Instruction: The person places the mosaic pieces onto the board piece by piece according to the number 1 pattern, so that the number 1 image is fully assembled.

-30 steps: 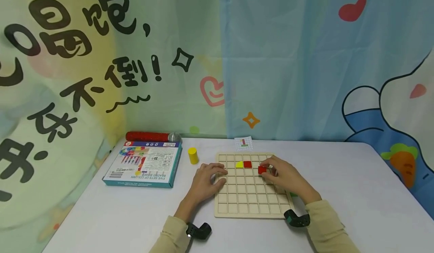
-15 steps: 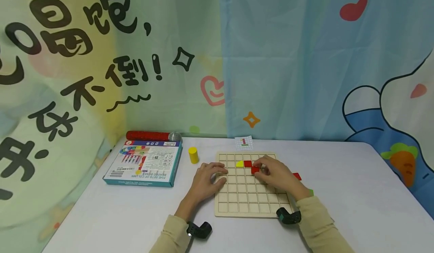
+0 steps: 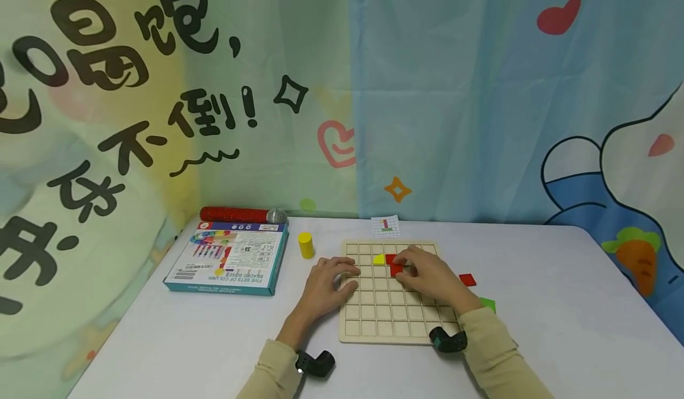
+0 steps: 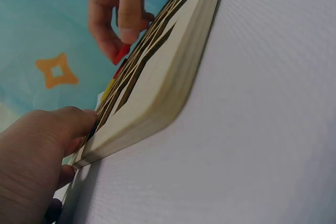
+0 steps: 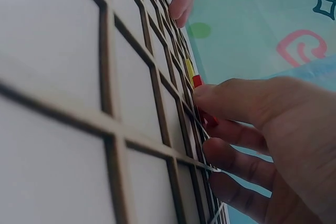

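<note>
In the head view a wooden grid board (image 3: 392,329) lies on the white table. My left hand (image 3: 327,286) rests at its left edge, fingers relaxed and touching the rim. With thumb and fingertips my right hand (image 3: 435,277) pinches a red square tile (image 3: 395,270) low over a cell near the board's upper middle. Just beyond it, another red tile (image 3: 390,257) sits in the grid, partly covered by the fingers, beside a yellow tile (image 3: 379,259). The right wrist view shows the pinched red tile (image 5: 211,120) between thumb and finger, mostly hidden.
Right of the board lie a loose red tile (image 3: 467,279) and a green piece (image 3: 488,305), partly behind the sleeve. Behind the board is a small printed pattern card (image 3: 386,227). To the left stand a yellow cylinder (image 3: 306,246), a flat box (image 3: 227,262) and a red microphone (image 3: 235,215).
My right hand has moved left across the board with the red tile, to just below the placed red one. The loose red tile at the right has come into sight. My left hand stays put.
</note>
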The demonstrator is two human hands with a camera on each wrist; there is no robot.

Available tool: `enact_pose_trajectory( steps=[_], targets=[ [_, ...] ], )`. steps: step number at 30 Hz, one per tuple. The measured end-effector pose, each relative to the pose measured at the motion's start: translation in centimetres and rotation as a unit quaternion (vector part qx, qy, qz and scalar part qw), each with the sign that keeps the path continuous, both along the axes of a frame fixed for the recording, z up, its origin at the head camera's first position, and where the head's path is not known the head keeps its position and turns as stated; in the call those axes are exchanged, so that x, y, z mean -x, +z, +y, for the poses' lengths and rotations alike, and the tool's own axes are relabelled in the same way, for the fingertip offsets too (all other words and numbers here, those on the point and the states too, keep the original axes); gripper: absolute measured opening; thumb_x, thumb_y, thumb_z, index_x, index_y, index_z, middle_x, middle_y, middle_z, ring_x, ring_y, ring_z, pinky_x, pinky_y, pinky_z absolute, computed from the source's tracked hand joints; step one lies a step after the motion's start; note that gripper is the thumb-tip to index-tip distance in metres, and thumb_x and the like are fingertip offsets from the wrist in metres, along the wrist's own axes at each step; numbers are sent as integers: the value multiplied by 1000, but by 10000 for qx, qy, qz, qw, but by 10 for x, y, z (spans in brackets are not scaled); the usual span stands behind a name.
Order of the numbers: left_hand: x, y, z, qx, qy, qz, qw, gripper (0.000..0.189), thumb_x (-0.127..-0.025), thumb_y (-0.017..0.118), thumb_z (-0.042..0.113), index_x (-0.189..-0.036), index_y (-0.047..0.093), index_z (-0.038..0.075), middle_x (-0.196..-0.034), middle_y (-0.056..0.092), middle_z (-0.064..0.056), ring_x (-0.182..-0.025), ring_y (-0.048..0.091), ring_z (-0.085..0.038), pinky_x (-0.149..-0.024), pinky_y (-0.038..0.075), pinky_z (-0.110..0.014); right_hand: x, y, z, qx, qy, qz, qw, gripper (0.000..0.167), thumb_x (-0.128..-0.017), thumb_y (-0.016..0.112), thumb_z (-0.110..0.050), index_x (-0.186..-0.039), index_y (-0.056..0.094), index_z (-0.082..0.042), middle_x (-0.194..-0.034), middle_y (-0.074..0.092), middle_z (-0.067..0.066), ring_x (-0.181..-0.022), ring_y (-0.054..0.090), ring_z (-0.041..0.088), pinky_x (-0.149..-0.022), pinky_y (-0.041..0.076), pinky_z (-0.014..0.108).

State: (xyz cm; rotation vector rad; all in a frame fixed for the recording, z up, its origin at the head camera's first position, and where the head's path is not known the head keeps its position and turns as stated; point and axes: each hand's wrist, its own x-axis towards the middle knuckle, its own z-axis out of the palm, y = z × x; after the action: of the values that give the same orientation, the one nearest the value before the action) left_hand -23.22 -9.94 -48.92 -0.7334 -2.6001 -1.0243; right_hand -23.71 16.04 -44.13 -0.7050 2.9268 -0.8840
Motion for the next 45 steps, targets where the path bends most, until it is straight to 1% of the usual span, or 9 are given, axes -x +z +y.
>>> enact_pose_trajectory(
  steps=[3,9,23,30,36,41,43,45],
  targets=[
    [1,-1,0,65,22,-10,10000,21,-84,67,25,-106,70,22,-123,62,5,-99,51,-15,-82,38,-34,1,0,-2,-10,-28,-53,10000,24,-87,66,-21,-108,63,-12,-98,58,0,-69,47,7,-60,40,23],
    [2,-2,0,125,54,-197,9997,22,-85,66,27,-106,69,24,-124,61,7,-100,51,-14,-83,38,-34,4,-3,-3,-160,-12,-4,9999,23,-87,66,-23,-108,64,-12,-103,57,-1,-72,47,7,-62,40,24],
    [0,1,0,133,93,-307,9994,22,-85,66,27,-107,69,24,-125,61,7,-102,51,-15,-85,38,-35,6,-4,-4,-147,83,-47,9998,25,-88,65,-23,-111,64,-13,-104,56,-2,-70,47,6,-63,40,24],
    [0,1,1,155,80,-240,9996,21,-85,66,27,-106,70,24,-124,61,6,-102,51,-15,-84,38,-35,5,-5,-4,-70,106,-33,9999,25,-88,66,-24,-111,64,-13,-105,56,-3,-70,48,4,-65,42,24],
    [-1,1,1,124,63,-257,9996,21,-85,67,27,-106,69,25,-124,61,6,-101,51,-15,-83,38,-34,2,-5,-2,-15,-34,-146,9999,24,-89,65,-23,-111,64,-15,-104,57,-3,-72,50,5,-66,43,26],
    [0,0,1,146,74,-81,9998,21,-85,67,27,-106,69,24,-124,62,6,-100,51,-15,-82,38,-33,1,-2,3,1,-76,85,9999,21,-88,64,-21,-108,65,-14,-99,58,-2,-73,49,7,-63,42,24],
    [-1,-1,0,128,80,-24,9999,21,-85,67,26,-105,69,24,-123,62,6,-100,51,-15,-81,38,-33,0,-1,7,10,-34,190,9998,22,-88,64,-20,-109,65,-12,-99,59,-2,-76,52,8,-64,43,25],
    [-1,-1,0,113,78,-46,9999,21,-85,67,26,-105,69,24,-123,62,6,-101,51,-15,-82,38,-34,-1,1,10,-4,-20,216,9998,22,-89,64,-19,-109,65,-12,-100,60,-2,-81,54,9,-67,45,27]
  ],
)
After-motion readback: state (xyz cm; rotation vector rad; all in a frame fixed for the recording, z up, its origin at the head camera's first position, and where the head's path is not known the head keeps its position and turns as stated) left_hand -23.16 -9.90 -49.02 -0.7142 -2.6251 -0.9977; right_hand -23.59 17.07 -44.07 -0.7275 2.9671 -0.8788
